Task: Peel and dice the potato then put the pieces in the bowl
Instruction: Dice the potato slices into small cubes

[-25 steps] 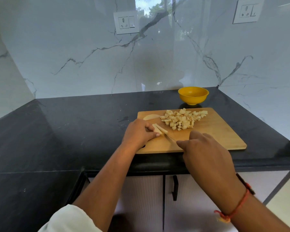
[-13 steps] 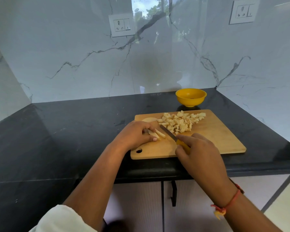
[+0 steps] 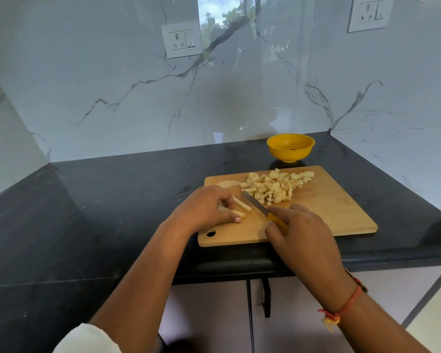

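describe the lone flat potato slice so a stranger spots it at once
On the black stone counter lies a rectangular wooden cutting board; look at its far left corner, just beyond the left hand. There rests a pale, flat potato slice. Unlike the heap of small potato cubes to its right and the long potato sticks that hand holds, it is whole, with a rounded edge.

A white sleeve [image 3: 87, 338] tops the left arm, and a red-orange thread [image 3: 348, 304], perhaps knotted, rings the right wrist.
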A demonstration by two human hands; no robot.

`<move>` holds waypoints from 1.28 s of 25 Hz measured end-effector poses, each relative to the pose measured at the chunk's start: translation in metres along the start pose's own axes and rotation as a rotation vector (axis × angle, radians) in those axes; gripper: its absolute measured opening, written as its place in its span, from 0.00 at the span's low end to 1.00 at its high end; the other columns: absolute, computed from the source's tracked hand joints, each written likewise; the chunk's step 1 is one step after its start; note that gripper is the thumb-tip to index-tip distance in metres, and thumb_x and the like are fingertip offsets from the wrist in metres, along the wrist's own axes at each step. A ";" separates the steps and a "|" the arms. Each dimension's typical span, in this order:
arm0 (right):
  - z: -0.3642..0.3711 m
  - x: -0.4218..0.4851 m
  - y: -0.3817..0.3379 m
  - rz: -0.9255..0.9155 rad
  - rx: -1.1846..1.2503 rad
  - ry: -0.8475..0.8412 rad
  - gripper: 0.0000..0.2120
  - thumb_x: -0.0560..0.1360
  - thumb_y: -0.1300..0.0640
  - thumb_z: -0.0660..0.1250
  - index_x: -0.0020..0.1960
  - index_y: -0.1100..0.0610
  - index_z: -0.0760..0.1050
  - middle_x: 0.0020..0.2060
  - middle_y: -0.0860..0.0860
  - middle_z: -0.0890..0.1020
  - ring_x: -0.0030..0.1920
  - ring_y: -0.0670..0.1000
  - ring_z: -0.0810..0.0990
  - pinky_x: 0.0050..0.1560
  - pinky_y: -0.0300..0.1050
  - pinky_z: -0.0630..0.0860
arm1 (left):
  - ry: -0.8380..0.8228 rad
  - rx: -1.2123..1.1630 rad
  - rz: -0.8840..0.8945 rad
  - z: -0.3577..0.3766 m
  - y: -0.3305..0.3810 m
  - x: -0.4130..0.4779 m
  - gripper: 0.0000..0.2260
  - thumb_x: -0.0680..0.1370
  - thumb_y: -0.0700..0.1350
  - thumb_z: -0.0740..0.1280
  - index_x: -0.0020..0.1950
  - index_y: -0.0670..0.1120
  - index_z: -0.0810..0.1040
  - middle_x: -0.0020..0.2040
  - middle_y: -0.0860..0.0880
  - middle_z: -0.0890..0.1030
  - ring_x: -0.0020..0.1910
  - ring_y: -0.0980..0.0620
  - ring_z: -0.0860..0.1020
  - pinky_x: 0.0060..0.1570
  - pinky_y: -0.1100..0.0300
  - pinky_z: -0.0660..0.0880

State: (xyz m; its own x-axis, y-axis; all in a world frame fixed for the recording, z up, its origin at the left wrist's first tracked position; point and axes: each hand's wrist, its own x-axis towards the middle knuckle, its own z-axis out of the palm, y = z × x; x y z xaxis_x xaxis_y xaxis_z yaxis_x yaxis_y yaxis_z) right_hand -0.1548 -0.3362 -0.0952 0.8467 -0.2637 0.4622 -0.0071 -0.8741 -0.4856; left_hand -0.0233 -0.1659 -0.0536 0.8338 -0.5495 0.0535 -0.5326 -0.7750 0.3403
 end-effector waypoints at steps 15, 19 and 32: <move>0.003 -0.002 -0.004 0.029 -0.040 0.036 0.17 0.79 0.47 0.63 0.67 0.42 0.75 0.43 0.43 0.72 0.39 0.43 0.72 0.37 0.38 0.75 | 0.077 -0.043 0.138 0.004 0.006 0.019 0.06 0.77 0.49 0.73 0.53 0.55 0.85 0.48 0.64 0.76 0.49 0.63 0.74 0.46 0.73 0.63; 0.003 0.004 -0.010 0.003 -0.109 0.028 0.15 0.80 0.47 0.62 0.65 0.42 0.75 0.42 0.43 0.71 0.39 0.43 0.71 0.35 0.36 0.72 | 0.165 -0.071 0.074 0.011 0.005 0.017 0.01 0.77 0.50 0.72 0.47 0.55 0.84 0.41 0.62 0.79 0.41 0.63 0.77 0.39 0.72 0.66; 0.011 0.018 -0.013 -0.037 -0.122 -0.048 0.17 0.80 0.49 0.62 0.68 0.43 0.74 0.44 0.45 0.71 0.41 0.43 0.71 0.38 0.35 0.67 | 0.262 -0.156 -0.008 0.024 0.003 0.020 0.04 0.77 0.47 0.72 0.50 0.51 0.86 0.46 0.57 0.84 0.45 0.59 0.78 0.43 0.72 0.68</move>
State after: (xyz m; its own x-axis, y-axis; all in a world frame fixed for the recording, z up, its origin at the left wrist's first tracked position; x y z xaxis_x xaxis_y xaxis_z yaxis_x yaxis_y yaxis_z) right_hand -0.1340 -0.3252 -0.0891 0.8721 -0.2127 0.4407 -0.0375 -0.9270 -0.3732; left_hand -0.0114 -0.1869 -0.0739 0.8580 -0.4283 0.2835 -0.5136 -0.7108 0.4806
